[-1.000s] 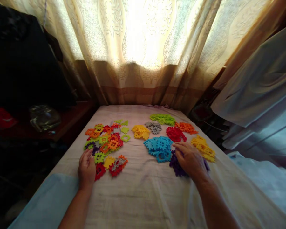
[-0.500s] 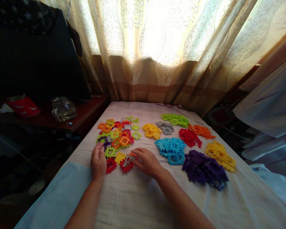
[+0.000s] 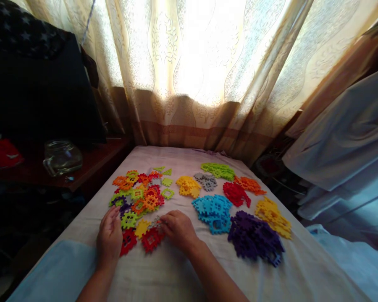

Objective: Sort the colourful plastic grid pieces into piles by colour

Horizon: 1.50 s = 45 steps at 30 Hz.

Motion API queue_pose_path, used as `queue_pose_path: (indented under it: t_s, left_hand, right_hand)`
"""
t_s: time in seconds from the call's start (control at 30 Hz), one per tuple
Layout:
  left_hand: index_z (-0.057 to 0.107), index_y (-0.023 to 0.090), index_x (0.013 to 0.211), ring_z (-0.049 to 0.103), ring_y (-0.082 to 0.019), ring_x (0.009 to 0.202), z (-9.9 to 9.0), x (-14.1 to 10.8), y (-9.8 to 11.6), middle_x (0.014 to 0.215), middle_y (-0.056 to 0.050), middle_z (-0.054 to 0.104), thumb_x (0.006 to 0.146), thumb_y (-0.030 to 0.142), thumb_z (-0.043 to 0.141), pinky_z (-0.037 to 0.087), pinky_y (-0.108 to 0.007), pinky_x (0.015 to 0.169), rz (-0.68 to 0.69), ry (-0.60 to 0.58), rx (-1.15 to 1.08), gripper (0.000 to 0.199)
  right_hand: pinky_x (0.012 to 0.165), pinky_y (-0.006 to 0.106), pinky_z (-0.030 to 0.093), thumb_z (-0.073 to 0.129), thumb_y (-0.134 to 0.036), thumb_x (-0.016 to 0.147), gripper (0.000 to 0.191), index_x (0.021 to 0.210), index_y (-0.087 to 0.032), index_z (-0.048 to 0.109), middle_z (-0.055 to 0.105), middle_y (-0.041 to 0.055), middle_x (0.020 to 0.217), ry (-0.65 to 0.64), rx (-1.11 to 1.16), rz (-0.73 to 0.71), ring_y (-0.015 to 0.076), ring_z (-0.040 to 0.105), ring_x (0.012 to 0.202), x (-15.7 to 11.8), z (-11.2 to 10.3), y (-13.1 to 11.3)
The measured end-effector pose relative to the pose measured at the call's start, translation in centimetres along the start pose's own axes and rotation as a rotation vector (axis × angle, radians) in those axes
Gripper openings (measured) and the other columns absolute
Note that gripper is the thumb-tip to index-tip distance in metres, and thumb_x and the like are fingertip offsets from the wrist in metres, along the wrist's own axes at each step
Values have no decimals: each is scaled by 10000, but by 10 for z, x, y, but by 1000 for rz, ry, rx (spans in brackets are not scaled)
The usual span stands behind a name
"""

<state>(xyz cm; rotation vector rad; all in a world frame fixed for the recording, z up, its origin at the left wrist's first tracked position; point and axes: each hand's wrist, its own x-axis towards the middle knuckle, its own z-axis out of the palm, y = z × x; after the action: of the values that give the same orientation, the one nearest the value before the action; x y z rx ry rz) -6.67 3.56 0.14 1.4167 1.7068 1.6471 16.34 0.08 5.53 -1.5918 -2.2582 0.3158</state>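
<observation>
My right hand (image 3: 179, 230) pinches a grey notched plastic building piece (image 3: 156, 222) just above a red window piece (image 3: 152, 239) on the bed sheet. My left hand (image 3: 110, 231) rests on its edge along the left side of the mixed pile, fingers loosely extended, holding nothing I can see. Near it lie another red piece (image 3: 128, 241), a lime window piece (image 3: 129, 219) and a yellow piece (image 3: 142, 228). Beyond, the mixed pile (image 3: 150, 201) jumbles orange, red, purple and green pieces. Several lime pieces (image 3: 167, 181) lie at its far right.
Sorted piles lie to the right: blue (image 3: 212, 212), purple (image 3: 255, 237), yellow (image 3: 274, 218), red (image 3: 236, 193), orange (image 3: 249, 185), grey (image 3: 206, 181) and lime (image 3: 218, 170). A glass jar (image 3: 63, 157) stands on the dark desk at left. A curtain (image 3: 189, 121) hangs behind.
My right hand has lifted the grey piece off the red window piece, which now shows plainly. My left hand stays beside the pile. The whole view has shifted somewhat.
</observation>
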Motion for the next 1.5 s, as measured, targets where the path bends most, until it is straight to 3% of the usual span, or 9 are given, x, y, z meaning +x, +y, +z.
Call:
queue_pose_path:
  t_s: [0.17, 0.3, 0.4, 0.57, 0.8, 0.97, 1.13, 1.33, 1.5]
  left_hand:
    - [623, 203, 1111, 555, -246, 1210, 0, 2, -4, 1262, -91, 613, 842, 475, 452, 399, -410, 1093, 11, -4, 24, 419]
    - [613, 206, 1118, 552, -254, 1218, 1, 2, -7, 1269, -94, 609, 840, 511, 443, 390, -423, 1099, 12, -5, 23, 447]
    - [613, 208, 1116, 553, -255, 1218, 1, 3, -10, 1270, -94, 611, 837, 513, 447, 389, -424, 1100, 24, -7, 23, 444]
    - [617, 207, 1107, 533, -260, 1242, 2, 3, -14, 1287, -98, 600, 841, 507, 453, 359, -439, 1121, 27, -18, 16, 433]
    - [624, 221, 1106, 596, -221, 1145, 0, -2, -1, 1270, -86, 611, 858, 427, 483, 450, -391, 1047, -24, 8, -43, 352]
    - [623, 212, 1116, 602, -220, 1130, 2, -4, 2, 1289, -100, 593, 868, 378, 472, 508, -372, 971, -61, 13, -114, 335]
    - [592, 196, 1164, 580, -228, 1167, 3, -6, 2, 1311, -117, 568, 878, 392, 465, 549, -349, 895, -133, 15, -227, 369]
    - [576, 184, 1192, 578, -218, 1168, 1, -7, 10, 1303, -123, 568, 899, 380, 457, 547, -327, 897, -134, 19, -234, 373]
    - [567, 177, 1196, 562, -217, 1199, 1, -6, 11, 1332, -128, 550, 908, 370, 427, 538, -322, 912, -144, 2, -227, 374]
  right_hand:
    - [752, 232, 400, 484, -297, 953, 245, 943, -239, 721, 739, 45, 940, 124, -44, 176, 165, 650, 887, 16, -37, 26]
    - [697, 228, 383, 450, -345, 963, 305, 948, -241, 737, 749, 50, 926, 197, -156, 436, 165, 660, 848, 46, -83, 74]
    - [686, 230, 391, 456, -299, 942, 308, 963, -228, 755, 748, 66, 982, 216, -198, 598, 174, 661, 885, 66, -106, 117]
    - [640, 229, 410, 463, -266, 911, 324, 903, -209, 781, 754, 76, 926, 198, -212, 730, 184, 673, 843, 82, -108, 168]
    - [699, 263, 453, 382, -282, 924, 402, 1046, -199, 756, 734, 115, 1025, 245, -247, 818, 219, 672, 907, 72, -101, 182]
    - [712, 262, 452, 422, -310, 915, 367, 1055, -229, 751, 738, 94, 1039, 245, -241, 735, 219, 669, 918, 65, -92, 165]
    - [773, 252, 455, 469, -311, 913, 314, 1050, -245, 744, 743, 54, 1054, 277, -178, 438, 201, 665, 959, 73, -71, 112]
    - [754, 230, 439, 498, -265, 912, 257, 965, -238, 748, 742, 43, 979, 39, -28, 73, 160, 658, 873, 71, -30, 25]
    - [727, 228, 431, 510, -282, 907, 233, 984, -265, 729, 718, 27, 975, -116, 34, -91, 148, 644, 853, 57, 1, -30]
